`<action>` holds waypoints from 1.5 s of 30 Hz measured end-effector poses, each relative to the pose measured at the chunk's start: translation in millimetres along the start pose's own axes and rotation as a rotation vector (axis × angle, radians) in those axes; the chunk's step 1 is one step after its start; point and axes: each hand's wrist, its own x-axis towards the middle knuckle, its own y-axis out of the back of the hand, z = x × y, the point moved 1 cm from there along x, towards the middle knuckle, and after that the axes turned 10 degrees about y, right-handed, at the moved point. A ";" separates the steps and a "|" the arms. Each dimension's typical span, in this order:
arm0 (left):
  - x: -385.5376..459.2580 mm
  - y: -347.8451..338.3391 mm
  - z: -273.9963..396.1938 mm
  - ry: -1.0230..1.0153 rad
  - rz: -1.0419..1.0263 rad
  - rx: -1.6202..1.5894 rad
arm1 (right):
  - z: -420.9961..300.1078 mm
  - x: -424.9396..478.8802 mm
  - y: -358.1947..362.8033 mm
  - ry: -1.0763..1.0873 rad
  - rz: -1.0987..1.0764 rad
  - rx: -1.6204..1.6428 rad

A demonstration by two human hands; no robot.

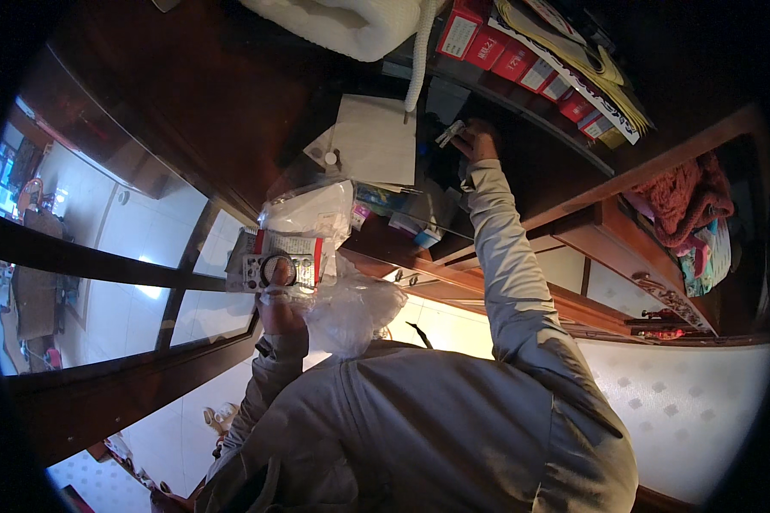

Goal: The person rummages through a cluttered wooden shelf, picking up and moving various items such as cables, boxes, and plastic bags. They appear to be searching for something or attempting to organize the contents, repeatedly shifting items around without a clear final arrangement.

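My left hand (281,301) grips a stack of small packages, with a clear blister pack (251,272) on top and a red-and-white printed packet (295,245) under it. Crumpled clear plastic bags (353,314) hang beside this hand. My right hand (478,138) reaches into the dark cabinet space and holds a small silvery object (450,133) between its fingers; its kind is unclear. Left of that hand, a white sheet of paper or card (375,141) lies near a small round white thing (330,158). Small boxes (427,238) lie below the sheet.
A row of red boxes (513,61) stands at the upper right under yellow-edged printed papers (590,70). A rolled white textile (353,25) lies at the top. Glass door panes (112,288) flank the left side. Knitted red cloth (686,199) sits on a wooden shelf at right.
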 end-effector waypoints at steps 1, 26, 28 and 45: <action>-0.6 -0.7 -2.6 0.087 -0.016 -0.155 | 0.1 -3.1 -0.2 -0.013 0.017 0.055; -11.8 21.3 -78.6 -0.305 0.049 0.646 | 87.2 36.1 -5.6 0.224 -0.682 -1.921; -19.1 27.3 -78.3 -0.249 0.067 0.558 | 77.6 26.8 -25.8 0.240 -0.617 -1.907; -1.5 20.1 -81.5 0.183 0.014 -0.318 | 20.0 -47.1 3.0 -0.388 -0.221 0.751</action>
